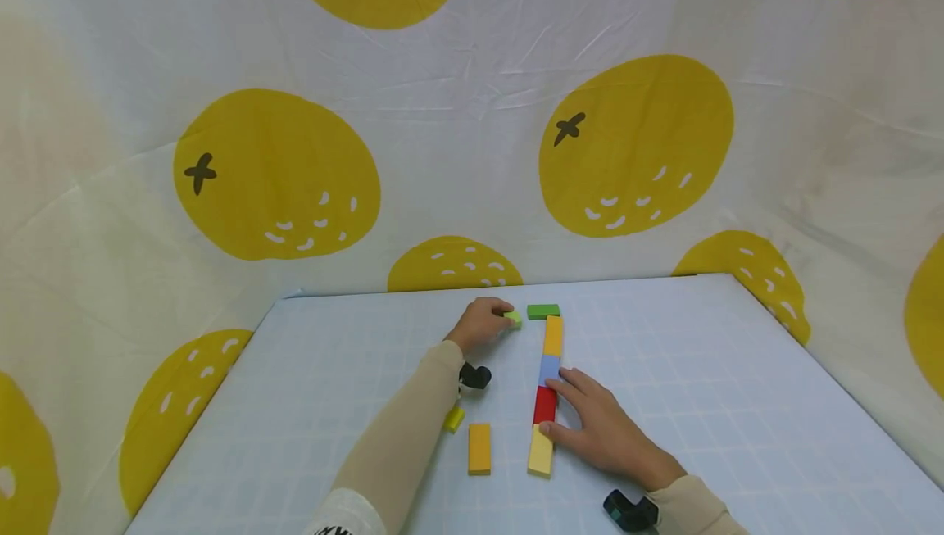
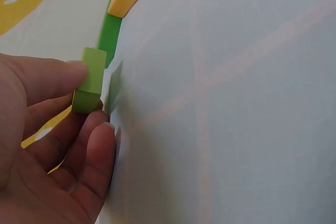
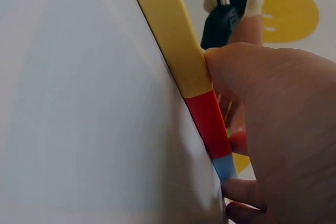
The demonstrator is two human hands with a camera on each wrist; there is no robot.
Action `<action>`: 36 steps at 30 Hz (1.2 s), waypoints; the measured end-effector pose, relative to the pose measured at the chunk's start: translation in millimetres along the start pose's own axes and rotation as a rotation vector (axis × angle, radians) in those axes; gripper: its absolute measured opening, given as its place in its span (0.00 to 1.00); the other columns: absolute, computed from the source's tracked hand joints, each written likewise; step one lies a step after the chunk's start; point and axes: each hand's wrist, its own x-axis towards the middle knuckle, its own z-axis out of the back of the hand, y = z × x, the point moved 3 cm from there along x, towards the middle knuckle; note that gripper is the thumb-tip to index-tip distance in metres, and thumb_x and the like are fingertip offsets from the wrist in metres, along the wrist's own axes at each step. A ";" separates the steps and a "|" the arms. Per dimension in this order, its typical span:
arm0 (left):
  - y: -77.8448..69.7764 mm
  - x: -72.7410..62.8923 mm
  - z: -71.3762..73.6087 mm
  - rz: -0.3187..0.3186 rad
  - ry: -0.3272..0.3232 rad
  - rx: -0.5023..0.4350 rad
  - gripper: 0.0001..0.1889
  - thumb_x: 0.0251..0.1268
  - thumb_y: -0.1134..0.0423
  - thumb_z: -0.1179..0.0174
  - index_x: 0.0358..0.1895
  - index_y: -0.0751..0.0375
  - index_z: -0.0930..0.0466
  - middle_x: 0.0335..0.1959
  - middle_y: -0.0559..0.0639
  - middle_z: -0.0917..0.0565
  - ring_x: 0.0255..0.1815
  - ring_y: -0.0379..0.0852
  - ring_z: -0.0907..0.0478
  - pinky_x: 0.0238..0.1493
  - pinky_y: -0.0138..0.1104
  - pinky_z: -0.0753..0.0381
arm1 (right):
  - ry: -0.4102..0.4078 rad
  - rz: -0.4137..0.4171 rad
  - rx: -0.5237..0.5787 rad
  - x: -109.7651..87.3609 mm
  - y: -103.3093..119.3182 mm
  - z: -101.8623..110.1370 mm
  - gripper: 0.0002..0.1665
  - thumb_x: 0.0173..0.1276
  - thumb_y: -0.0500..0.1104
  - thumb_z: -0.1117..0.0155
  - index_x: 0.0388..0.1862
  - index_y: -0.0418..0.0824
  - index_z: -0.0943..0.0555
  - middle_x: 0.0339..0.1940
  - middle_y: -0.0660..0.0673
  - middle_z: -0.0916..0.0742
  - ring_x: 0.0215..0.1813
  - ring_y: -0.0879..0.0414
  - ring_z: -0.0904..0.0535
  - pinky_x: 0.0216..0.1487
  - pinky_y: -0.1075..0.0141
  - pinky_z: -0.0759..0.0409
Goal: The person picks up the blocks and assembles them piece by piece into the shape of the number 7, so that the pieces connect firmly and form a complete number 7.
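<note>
The left hand point(image 1: 481, 324) pinches a light green block point(image 1: 514, 319) between thumb and fingers at the far side of the table point(image 1: 664, 371), near the left end of a dark green block point(image 1: 543, 311) but apart from it; whether the held block touches the table is hard to tell. The dark green block lies crosswise at the head of a line of 4 blocks set end to end: an orange-yellow block point(image 1: 553, 336), a blue block point(image 1: 549, 369), a red block point(image 1: 545, 405) and a pale yellow block point(image 1: 540, 451). The right hand point(image 1: 601, 428) is spread loosely along the right side of this line, its thumb touching the pale yellow block and its fingertips at the blue block, grasping nothing. The step in hand seems to be adding the light green block to the arrangement while the right hand steadies the line. The next move probably calls for lining that block up with the dark green block's left end and letting go without nudging the line. An orange block point(image 1: 479, 449) and a small yellow block point(image 1: 453, 419), partly hidden by the left sleeve point(image 1: 406, 428), lie to the left of the line. No brand or label can be read; the black marks on the white patch point(image 1: 352, 509) at the lower edge are cut off and illegible, and the blocks show no visible lettering
</note>
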 end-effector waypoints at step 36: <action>-8.3 10.0 -11.1 -0.045 -0.079 0.104 0.16 0.67 0.63 0.36 0.56 0.58 0.15 0.54 0.50 0.16 0.53 0.47 0.22 0.59 0.42 0.24 | -0.013 -0.010 0.012 -0.9 1.9 -1.0 0.43 0.60 0.68 0.30 0.71 0.52 0.26 0.75 0.45 0.30 0.74 0.43 0.37 0.65 0.38 0.31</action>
